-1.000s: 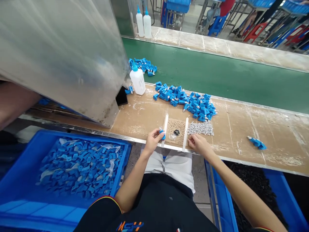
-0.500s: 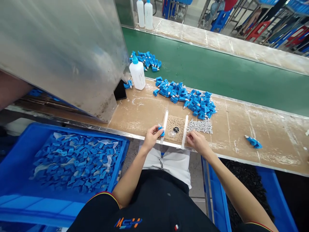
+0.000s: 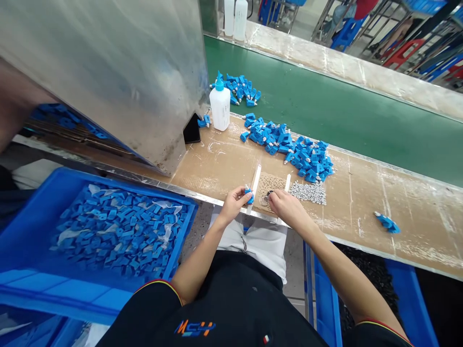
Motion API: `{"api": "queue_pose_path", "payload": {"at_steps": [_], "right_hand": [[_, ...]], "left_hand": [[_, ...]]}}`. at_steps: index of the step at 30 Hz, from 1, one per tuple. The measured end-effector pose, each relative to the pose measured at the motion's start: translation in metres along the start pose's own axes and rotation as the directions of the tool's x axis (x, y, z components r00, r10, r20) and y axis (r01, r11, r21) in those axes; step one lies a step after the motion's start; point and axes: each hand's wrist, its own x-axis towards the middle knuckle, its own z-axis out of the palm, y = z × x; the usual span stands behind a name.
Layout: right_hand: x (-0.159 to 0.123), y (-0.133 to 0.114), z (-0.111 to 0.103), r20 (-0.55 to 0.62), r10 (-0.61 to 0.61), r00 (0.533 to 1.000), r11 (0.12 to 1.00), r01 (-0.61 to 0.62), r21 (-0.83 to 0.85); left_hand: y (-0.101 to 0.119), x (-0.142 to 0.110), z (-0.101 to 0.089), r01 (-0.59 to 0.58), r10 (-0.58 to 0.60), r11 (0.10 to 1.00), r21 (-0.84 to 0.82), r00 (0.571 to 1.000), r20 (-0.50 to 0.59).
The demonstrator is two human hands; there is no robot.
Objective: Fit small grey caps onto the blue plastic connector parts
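My left hand (image 3: 234,201) pinches a small blue plastic part (image 3: 249,194) at the near edge of the brown bench, beside the left white strip (image 3: 256,180). My right hand (image 3: 285,206) has its fingers curled over the small mat (image 3: 272,183) between the two white strips, at the tiny dish there; what the fingertips hold is too small to see. A heap of small grey pieces (image 3: 308,192) lies just right of that hand. Behind them spreads a pile of blue parts (image 3: 291,149).
A white squeeze bottle (image 3: 219,107) with a blue tip stands by a big metal housing (image 3: 104,77). A blue bin (image 3: 108,230) of blue parts sits lower left. A green conveyor belt (image 3: 347,115) runs behind, carrying another blue cluster (image 3: 239,89). One stray blue part (image 3: 388,222) lies right.
My right hand has moved left from the grey pieces to the mat between the strips. My left hand keeps its blue part. The view has shifted slightly.
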Motion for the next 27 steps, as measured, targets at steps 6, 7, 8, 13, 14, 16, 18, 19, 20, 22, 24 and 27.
{"api": "queue_pose_path", "payload": {"at_steps": [6, 7, 8, 13, 14, 16, 18, 19, 20, 22, 24, 27], "right_hand": [[0.0, 0.001, -0.006, 0.005, 0.026, 1.0, 0.994, -0.026, 0.104], [-0.001, 0.002, -0.009, -0.029, 0.041, 0.999, 0.985, -0.036, 0.167], [-0.003, 0.002, -0.012, -0.077, 0.063, 0.995, 0.97, -0.042, 0.241], [-0.015, -0.02, -0.036, -0.336, 0.266, 0.904, 0.801, -0.012, 0.599], [-0.017, -0.028, -0.04, -0.362, 0.302, 0.882, 0.766, 0.001, 0.643], [-0.02, -0.043, -0.046, -0.388, 0.349, 0.853, 0.711, 0.029, 0.703], [-0.022, -0.053, -0.05, -0.392, 0.379, 0.838, 0.672, 0.043, 0.74], [-0.022, -0.056, -0.051, -0.391, 0.395, 0.831, 0.655, 0.044, 0.754], [-0.023, -0.058, -0.051, -0.39, 0.411, 0.824, 0.639, 0.044, 0.768], [-0.025, -0.058, -0.051, -0.38, 0.443, 0.812, 0.605, 0.041, 0.795], [-0.027, -0.056, -0.049, -0.362, 0.463, 0.809, 0.569, 0.042, 0.822], [-0.03, -0.053, -0.047, -0.316, 0.488, 0.813, 0.483, 0.05, 0.874]], "left_hand": [[0.001, 0.0, -0.001, 0.005, -0.005, 1.0, -0.004, 1.0, -0.009], [0.001, -0.001, 0.0, 0.005, -0.005, 1.0, -0.002, 1.0, -0.01], [0.003, -0.003, 0.001, -0.001, 0.001, 1.0, 0.001, 1.0, -0.009], [0.013, -0.019, 0.018, -0.119, 0.119, 0.993, 0.017, 0.993, 0.027], [0.015, -0.023, 0.023, -0.144, 0.143, 0.99, 0.014, 0.989, 0.045], [0.02, -0.03, 0.033, -0.184, 0.182, 0.983, 0.015, 0.98, 0.083], [0.023, -0.035, 0.041, -0.223, 0.219, 0.974, 0.028, 0.971, 0.099], [0.025, -0.036, 0.044, -0.24, 0.235, 0.97, 0.037, 0.967, 0.099], [0.027, -0.037, 0.047, -0.254, 0.249, 0.966, 0.044, 0.964, 0.097], [0.029, -0.039, 0.049, -0.27, 0.264, 0.961, 0.054, 0.96, 0.097], [0.031, -0.04, 0.051, -0.279, 0.271, 0.958, 0.063, 0.957, 0.107], [0.033, -0.041, 0.054, -0.289, 0.279, 0.954, 0.072, 0.952, 0.128]]}}
